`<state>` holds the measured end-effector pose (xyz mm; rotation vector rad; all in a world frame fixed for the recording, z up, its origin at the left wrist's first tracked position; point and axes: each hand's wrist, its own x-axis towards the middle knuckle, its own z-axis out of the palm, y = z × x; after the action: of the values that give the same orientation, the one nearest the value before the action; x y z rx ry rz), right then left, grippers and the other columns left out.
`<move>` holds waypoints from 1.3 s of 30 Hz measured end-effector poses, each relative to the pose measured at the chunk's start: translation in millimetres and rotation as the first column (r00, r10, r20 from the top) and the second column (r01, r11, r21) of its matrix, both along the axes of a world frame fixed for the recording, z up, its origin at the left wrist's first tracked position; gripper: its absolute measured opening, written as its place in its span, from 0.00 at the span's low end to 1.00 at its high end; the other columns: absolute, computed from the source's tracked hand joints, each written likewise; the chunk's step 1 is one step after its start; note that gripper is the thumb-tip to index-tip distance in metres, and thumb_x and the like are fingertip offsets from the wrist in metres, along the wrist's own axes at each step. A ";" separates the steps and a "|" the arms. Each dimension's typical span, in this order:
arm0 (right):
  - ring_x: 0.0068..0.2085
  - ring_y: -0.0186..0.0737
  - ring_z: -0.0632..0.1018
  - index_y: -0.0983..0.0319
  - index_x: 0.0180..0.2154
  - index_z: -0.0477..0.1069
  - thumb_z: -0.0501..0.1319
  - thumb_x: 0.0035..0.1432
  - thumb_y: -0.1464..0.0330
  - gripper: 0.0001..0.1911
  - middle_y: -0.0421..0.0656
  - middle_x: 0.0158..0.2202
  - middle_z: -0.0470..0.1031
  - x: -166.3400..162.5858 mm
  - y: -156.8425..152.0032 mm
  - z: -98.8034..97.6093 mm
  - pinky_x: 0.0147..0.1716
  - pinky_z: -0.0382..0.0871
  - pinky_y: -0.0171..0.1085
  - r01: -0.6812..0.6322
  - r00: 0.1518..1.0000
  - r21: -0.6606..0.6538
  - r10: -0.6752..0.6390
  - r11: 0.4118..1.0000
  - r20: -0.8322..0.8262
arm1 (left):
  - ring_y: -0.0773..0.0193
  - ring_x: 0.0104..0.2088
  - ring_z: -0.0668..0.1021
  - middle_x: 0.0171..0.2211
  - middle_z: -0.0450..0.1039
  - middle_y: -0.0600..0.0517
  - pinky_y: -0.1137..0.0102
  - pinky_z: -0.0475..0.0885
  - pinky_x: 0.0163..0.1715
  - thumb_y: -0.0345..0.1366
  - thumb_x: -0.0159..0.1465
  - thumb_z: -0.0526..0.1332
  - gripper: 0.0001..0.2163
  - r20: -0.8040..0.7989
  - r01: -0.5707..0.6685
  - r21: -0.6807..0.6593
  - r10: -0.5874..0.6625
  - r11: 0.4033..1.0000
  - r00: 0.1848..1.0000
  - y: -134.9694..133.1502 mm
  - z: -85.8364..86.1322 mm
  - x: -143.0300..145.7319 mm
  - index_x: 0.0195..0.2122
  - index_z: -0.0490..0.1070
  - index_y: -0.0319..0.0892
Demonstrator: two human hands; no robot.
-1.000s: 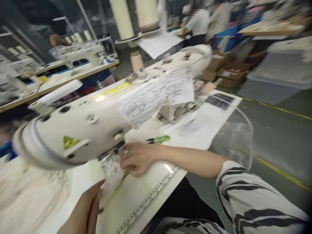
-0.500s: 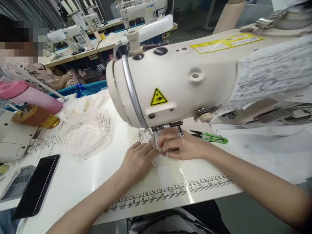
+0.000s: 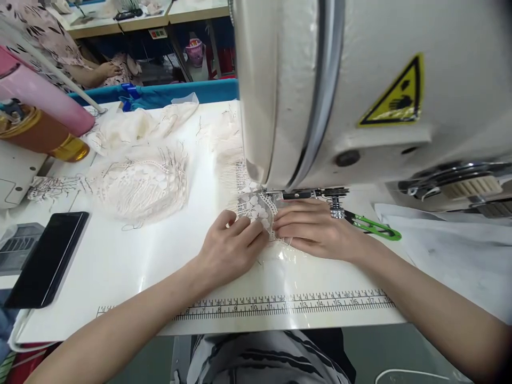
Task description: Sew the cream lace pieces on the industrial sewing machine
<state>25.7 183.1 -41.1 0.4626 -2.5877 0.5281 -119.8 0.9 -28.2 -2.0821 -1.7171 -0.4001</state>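
Note:
A strip of white floral lace (image 3: 254,205) with a scalloped edge lies under the head of the sewing machine (image 3: 276,96), by its presser foot. My left hand (image 3: 234,246) is closed, its curled fingertips gripping the lace at its near edge. Close beside it, my right hand (image 3: 320,229) has its fingers together over the lace's right edge, close to the presser foot, and grips it there. The machine head hides the far part of the lace. Green-handled thread snips (image 3: 378,228) lie just beyond my right wrist, their blades partly hidden.
Left on the table are a bundle of pale lace (image 3: 140,186), a black phone (image 3: 48,261), a pink bottle (image 3: 52,90) and an amber container (image 3: 44,130). White sheets (image 3: 452,250) lie right. A printed ruler (image 3: 256,308) runs along the front edge. Another person (image 3: 96,72) sits behind.
My view has tilted down and come closer, so the machine head looks larger. My right fingers have straightened over the lace, and more of the lace shows between my hands and the machine.

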 end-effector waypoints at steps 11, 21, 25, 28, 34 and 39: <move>0.47 0.33 0.78 0.60 0.44 0.73 0.56 0.65 0.72 0.09 0.39 0.41 0.80 9.6 -4.4 -3.7 0.48 0.74 0.34 0.129 0.992 0.030 -0.129 0.991 -0.012 | 0.59 0.50 0.78 0.48 0.77 0.45 0.66 0.77 0.47 0.27 0.65 0.54 0.08 0.144 0.067 -0.070 -0.057 0.995 0.988 0.3 -6.8 1.5 0.42 0.70 0.36; 0.48 0.34 0.77 0.59 0.44 0.73 0.55 0.66 0.72 0.09 0.40 0.41 0.79 6.8 -4.0 -2.2 0.46 0.74 0.34 0.160 0.987 0.034 -0.159 0.987 -0.017 | 0.58 0.50 0.78 0.49 0.76 0.43 0.65 0.78 0.47 0.28 0.65 0.54 0.09 0.173 0.051 -0.068 -0.039 0.996 0.984 2.2 -9.0 2.1 0.43 0.71 0.36; 0.45 0.34 0.79 0.59 0.42 0.73 0.56 0.65 0.73 0.08 0.38 0.39 0.80 3.9 -1.0 -1.0 0.42 0.74 0.34 0.158 0.986 -0.011 -0.159 0.987 -0.050 | 0.58 0.50 0.78 0.49 0.76 0.44 0.66 0.78 0.47 0.26 0.65 0.53 0.10 0.179 0.048 -0.047 -0.038 0.998 0.983 5.0 -9.6 3.9 0.45 0.70 0.35; 0.42 0.34 0.80 0.59 0.41 0.73 0.55 0.65 0.72 0.09 0.40 0.39 0.80 4.3 0.1 -0.3 0.41 0.73 0.36 0.201 0.979 0.015 -0.200 0.979 -0.037 | 0.58 0.50 0.78 0.48 0.76 0.43 0.65 0.79 0.47 0.26 0.66 0.54 0.09 0.182 0.057 -0.032 -0.050 0.998 0.982 7.8 -9.0 5.3 0.45 0.70 0.33; 0.40 0.34 0.80 0.58 0.42 0.73 0.55 0.65 0.71 0.09 0.39 0.41 0.80 7.0 -0.3 -1.0 0.40 0.72 0.37 0.317 0.948 0.111 -0.313 0.942 -0.051 | 0.59 0.51 0.77 0.49 0.76 0.45 0.67 0.79 0.47 0.25 0.67 0.53 0.10 0.177 0.048 -0.008 -0.046 0.999 0.983 10.4 -9.5 5.7 0.46 0.70 0.35; 0.43 0.34 0.79 0.59 0.41 0.74 0.56 0.65 0.71 0.08 0.40 0.40 0.80 3.6 -0.4 0.2 0.43 0.74 0.35 0.218 0.976 0.023 -0.217 0.976 -0.027 | 0.58 0.51 0.77 0.49 0.76 0.44 0.65 0.78 0.48 0.26 0.66 0.53 0.09 0.185 0.054 -0.026 -0.049 0.998 0.982 7.4 -11.3 3.2 0.45 0.70 0.35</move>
<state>29.3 182.7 -40.9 0.1881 -2.5824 0.4104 -116.6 8.2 -39.4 -2.1738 -1.7845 -0.6030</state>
